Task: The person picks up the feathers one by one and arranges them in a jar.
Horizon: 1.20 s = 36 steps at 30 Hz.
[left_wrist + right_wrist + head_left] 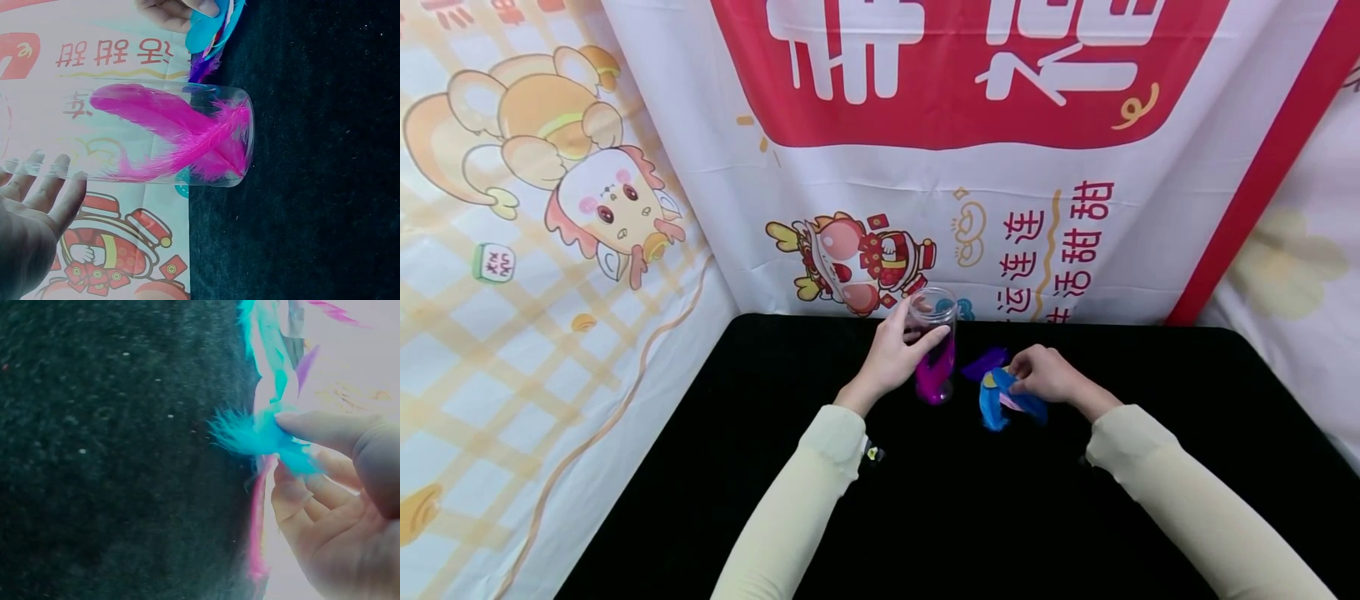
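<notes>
Upright near the back of the table stands a clear jar (pixel 952 346), its mouth uncovered at the top. My left hand (pixel 887 354) holds it by the upper part, thumb across the front. Bright magenta feathers (pixel 144 109) lie inside, crossing each other toward the bottom. To the right of the jar, my right hand (pixel 1047 373) pinches a blue feather (pixel 250 437) between thumb and fingers. Around those fingertips are more blue feathers (pixel 992 407), a pale pink feather (pixel 1010 402) and a purple feather (pixel 987 364). A magenta feather (pixel 256 531) shows below the fingers in the right wrist view.
A black cloth (pixel 970 517) covers the table. Behind it hangs a white and red printed curtain (pixel 865 175), close to the jar. Another printed sheet (pixel 550 333) hangs along the left side. A small dark item (pixel 874 453) shows at the left cuff.
</notes>
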Available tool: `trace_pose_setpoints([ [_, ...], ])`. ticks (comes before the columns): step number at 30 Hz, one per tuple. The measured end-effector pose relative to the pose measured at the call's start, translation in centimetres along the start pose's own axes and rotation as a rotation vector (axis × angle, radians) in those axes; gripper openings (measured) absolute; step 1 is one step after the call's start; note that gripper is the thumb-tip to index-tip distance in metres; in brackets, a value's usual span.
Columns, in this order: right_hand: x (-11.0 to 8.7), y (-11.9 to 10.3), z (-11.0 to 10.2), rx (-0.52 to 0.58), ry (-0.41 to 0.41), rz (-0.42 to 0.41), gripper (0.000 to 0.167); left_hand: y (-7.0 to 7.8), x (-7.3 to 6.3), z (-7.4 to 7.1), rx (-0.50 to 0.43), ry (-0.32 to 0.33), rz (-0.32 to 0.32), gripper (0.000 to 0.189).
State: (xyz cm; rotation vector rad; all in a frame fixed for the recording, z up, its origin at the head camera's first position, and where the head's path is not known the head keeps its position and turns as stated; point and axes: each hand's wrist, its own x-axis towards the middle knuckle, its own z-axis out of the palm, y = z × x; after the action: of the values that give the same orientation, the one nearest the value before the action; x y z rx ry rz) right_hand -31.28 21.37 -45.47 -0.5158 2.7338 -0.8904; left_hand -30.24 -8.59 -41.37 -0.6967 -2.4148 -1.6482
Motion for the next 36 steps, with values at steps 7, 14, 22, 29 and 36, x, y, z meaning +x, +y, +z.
trace_pose_setpoints([
  [7,-0.2,-0.7,-1.1,0.063,0.008,-0.007,0.019,0.1,0.2,0.0,0.012,-0.011,-0.013,0.072],
  [14,-1.0,-1.0,-2.2,0.173,-0.001,0.018,0.016,0.2,0.2,0.2,0.016,-0.012,-0.022,0.07],
  [22,-1.7,-1.9,-3.4,0.24,0.026,-0.017,0.015,0.1,0.1,0.0,0.012,-0.002,-0.021,0.071],
  [29,-1.8,-2.3,-4.4,0.255,0.073,-0.041,0.014,0.2,0.1,-0.1,0.011,-0.011,-0.022,0.074],
  [36,-2.2,-2.9,-5.1,0.292,0.093,-0.031,0.024,0.4,-0.1,0.1,0.025,-0.01,-0.03,0.072],
])
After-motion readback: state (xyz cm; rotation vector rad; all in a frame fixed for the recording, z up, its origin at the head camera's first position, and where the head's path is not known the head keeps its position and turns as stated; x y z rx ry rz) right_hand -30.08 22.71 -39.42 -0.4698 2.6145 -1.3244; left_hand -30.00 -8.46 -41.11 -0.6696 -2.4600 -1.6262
